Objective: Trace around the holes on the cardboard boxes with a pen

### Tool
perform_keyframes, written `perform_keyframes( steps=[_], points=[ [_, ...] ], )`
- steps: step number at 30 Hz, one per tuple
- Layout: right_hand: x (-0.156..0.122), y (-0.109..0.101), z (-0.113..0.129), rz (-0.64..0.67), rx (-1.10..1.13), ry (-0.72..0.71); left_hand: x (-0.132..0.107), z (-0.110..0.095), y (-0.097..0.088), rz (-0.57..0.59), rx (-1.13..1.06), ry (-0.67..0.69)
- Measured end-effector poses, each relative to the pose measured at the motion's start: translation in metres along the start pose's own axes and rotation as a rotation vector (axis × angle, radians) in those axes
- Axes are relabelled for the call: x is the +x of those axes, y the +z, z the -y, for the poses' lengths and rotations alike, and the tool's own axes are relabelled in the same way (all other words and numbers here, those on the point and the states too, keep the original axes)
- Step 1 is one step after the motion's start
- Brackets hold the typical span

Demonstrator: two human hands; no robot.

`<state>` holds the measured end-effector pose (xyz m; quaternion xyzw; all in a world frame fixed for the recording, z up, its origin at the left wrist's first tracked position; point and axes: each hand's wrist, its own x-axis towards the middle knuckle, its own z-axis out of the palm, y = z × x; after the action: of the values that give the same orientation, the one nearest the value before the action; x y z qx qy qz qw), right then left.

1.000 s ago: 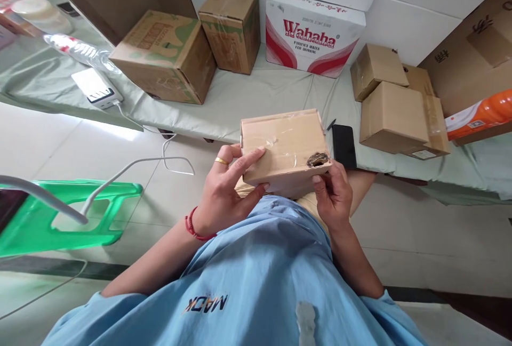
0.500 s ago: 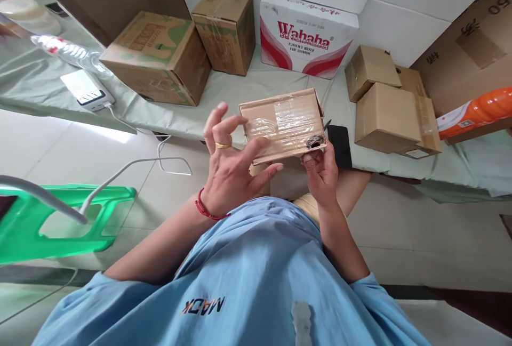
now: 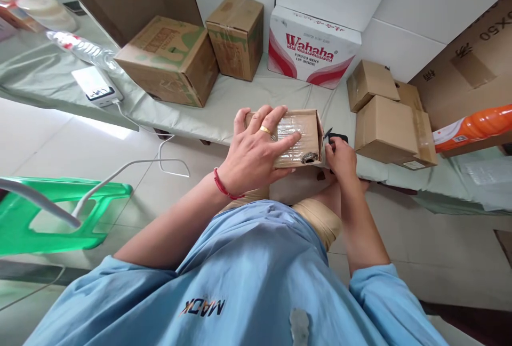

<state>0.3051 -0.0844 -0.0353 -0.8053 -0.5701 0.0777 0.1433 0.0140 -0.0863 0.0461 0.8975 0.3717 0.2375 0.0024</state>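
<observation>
A small cardboard box (image 3: 306,127) with clear tape across its top is at the table's front edge. Its near right corner has a dark, ragged hole. My left hand (image 3: 256,146) grips this box, fingers spread over the top and thumb along the near side. Just right of the box, my right hand (image 3: 342,159) has its fingers curled together at the lower end of a dark pointed tool (image 3: 328,131). Most of that tool is hidden by the fingers, so its kind is unclear. A flat black object (image 3: 339,137) lies partly behind the right hand.
Along the back stand two brown boxes (image 3: 168,61) and a white-and-red Wahaha carton (image 3: 314,47). Small stacked boxes (image 3: 386,125) and an orange bottle (image 3: 476,127) are on the right. A white power bank (image 3: 96,86) with a cable lies left, above a green stool (image 3: 108,191).
The box has been lowered to the table edge. My left hand has moved over its top. My right hand has let go of the box and moved right to the dark pointed tool.
</observation>
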Motion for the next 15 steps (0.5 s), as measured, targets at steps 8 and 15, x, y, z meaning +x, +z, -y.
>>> perform_keyframes(
  steps=[8,15],
  points=[
    [0.036,0.007,0.041,0.198,-0.256,0.073,-0.022,-0.005,0.008,-0.068,0.014,0.024],
    [0.032,0.021,0.05,0.171,-0.178,0.133,-0.03,-0.008,0.011,-0.11,-0.001,0.036]
  ],
)
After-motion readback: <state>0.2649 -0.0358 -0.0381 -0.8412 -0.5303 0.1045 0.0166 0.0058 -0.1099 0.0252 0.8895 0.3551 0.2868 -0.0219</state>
